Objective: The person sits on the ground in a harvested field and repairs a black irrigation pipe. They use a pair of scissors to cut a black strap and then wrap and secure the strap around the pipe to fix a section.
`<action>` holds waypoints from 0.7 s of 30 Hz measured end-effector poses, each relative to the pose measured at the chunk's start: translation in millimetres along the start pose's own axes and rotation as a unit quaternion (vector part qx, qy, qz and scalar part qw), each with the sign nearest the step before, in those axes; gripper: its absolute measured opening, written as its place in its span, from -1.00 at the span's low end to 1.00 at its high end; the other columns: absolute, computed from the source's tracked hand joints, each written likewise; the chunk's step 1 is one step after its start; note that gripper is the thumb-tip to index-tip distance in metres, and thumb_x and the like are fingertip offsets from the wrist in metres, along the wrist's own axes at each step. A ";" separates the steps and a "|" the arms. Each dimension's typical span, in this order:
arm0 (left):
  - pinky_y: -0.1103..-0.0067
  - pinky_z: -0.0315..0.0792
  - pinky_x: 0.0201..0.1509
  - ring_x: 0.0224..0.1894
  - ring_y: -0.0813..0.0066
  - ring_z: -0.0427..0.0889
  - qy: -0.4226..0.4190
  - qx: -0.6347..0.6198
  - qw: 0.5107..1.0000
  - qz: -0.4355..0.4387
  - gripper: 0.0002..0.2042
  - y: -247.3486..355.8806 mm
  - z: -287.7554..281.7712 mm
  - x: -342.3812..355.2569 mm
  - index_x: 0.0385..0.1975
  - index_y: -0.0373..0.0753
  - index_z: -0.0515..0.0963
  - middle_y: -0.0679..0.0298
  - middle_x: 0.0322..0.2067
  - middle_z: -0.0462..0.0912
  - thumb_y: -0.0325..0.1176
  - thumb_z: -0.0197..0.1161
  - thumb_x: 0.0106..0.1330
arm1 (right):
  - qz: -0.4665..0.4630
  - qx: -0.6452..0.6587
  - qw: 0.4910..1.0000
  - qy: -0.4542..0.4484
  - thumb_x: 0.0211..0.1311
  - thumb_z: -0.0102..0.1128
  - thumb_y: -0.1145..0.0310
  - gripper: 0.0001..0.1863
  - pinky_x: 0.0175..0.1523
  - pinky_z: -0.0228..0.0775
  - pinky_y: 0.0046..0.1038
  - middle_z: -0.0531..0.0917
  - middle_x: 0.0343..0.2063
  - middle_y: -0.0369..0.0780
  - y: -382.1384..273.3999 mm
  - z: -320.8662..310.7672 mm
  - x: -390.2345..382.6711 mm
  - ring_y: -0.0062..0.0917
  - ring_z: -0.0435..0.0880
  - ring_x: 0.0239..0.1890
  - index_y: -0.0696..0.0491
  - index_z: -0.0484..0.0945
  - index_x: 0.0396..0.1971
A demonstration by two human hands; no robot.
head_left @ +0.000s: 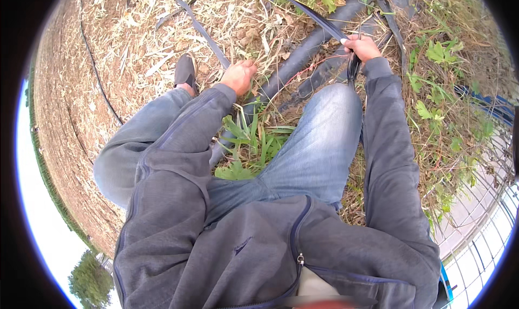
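Note:
In my left hand (pixel 239 77), fingers curled, is the end of a grey flat plastic strip (pixel 208 37) running toward the upper left. My right hand (pixel 361 48) grips a black flat strip (pixel 309 12) just beyond my right knee; it runs to the top, and a dark bunched length (pixel 353 71) hangs below the hand. A thick black pipe (pixel 303 55) lies diagonally between my hands, with torn black plastic and thin reddish wire beside it.
Dry straw-covered soil (pixel 124 49) lies to the left, with a thin black line (pixel 94 71). Green plants (pixel 246 138) grow between my legs and along the right. A wire mesh fence (pixel 481 217) and blue tubes (pixel 489 103) are at the right edge. My left foot (pixel 185 71) rests on the soil.

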State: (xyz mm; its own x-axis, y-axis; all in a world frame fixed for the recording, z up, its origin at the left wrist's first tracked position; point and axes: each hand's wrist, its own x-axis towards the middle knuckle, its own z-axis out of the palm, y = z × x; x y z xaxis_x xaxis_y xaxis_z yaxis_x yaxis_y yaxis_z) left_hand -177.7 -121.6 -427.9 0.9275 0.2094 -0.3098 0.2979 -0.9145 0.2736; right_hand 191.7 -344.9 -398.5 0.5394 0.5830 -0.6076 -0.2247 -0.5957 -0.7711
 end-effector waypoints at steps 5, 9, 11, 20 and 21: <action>0.30 0.42 0.28 0.18 -0.04 0.51 0.080 -0.051 0.965 -0.246 -0.62 -44.8 -36.3 41.0 0.03 -0.26 0.61 -0.08 0.09 0.54 -0.47 0.17 0.16 | -0.044 -0.009 0.999 0.010 0.17 0.37 0.44 -0.91 -0.35 0.37 -0.55 0.68 -0.56 -0.33 -17.5 17.9 -18.5 -0.68 0.58 -0.51 0.13 0.69 -0.38; 0.35 0.35 0.35 0.25 -0.06 0.46 0.020 -0.108 0.964 -0.240 -0.71 -91.1 -112.1 75.9 -0.14 -0.23 0.71 -0.16 0.19 0.46 -0.43 0.21 0.13 | -0.046 -0.049 0.996 0.065 0.16 0.39 0.43 -0.90 -0.37 0.37 -0.52 0.67 -0.58 -0.32 -29.1 29.8 -33.1 -0.68 0.56 -0.54 0.14 0.68 -0.38; 0.40 0.32 0.38 0.33 0.07 0.44 -0.037 -0.194 0.959 -0.205 -0.77 -65.2 -153.9 82.3 -0.25 -0.21 0.73 -0.04 0.35 0.36 -0.31 0.30 0.12 | -0.043 -0.045 0.994 0.090 0.16 0.39 0.45 -0.90 -0.38 0.37 -0.52 0.66 -0.59 -0.32 -34.3 27.6 -47.3 -0.67 0.55 -0.54 0.15 0.67 -0.38; -0.32 -0.04 0.39 0.54 -0.03 -0.06 0.183 -0.012 0.973 -0.140 -0.10 64.0 -97.5 132.5 0.43 0.04 0.20 0.09 0.49 0.00 0.01 0.52 0.07 | -0.088 -0.031 0.987 0.129 0.16 0.39 0.43 -0.89 -0.39 0.39 -0.50 0.66 -0.59 -0.30 -30.8 33.6 -46.4 -0.65 0.56 -0.54 0.14 0.67 -0.40; -0.24 0.09 0.39 0.52 -0.10 -0.03 0.167 0.017 0.967 -0.191 -0.16 54.1 -87.3 142.6 0.44 0.07 0.19 0.09 0.49 0.01 -0.03 0.47 0.14 | -0.095 -0.027 0.987 0.127 0.16 0.39 0.43 -0.88 -0.39 0.39 -0.49 0.66 -0.59 -0.30 -33.3 35.8 -50.1 -0.64 0.57 -0.53 0.15 0.67 -0.39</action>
State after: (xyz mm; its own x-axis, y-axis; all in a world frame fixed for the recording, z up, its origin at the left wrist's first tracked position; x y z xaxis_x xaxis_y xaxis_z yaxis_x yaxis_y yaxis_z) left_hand -9.6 -111.1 -377.8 0.7740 0.6293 -0.0702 0.6312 -0.7579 0.1648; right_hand 143.1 -334.5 -349.2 0.7547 0.5340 -0.3812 -0.0611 -0.5213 -0.8512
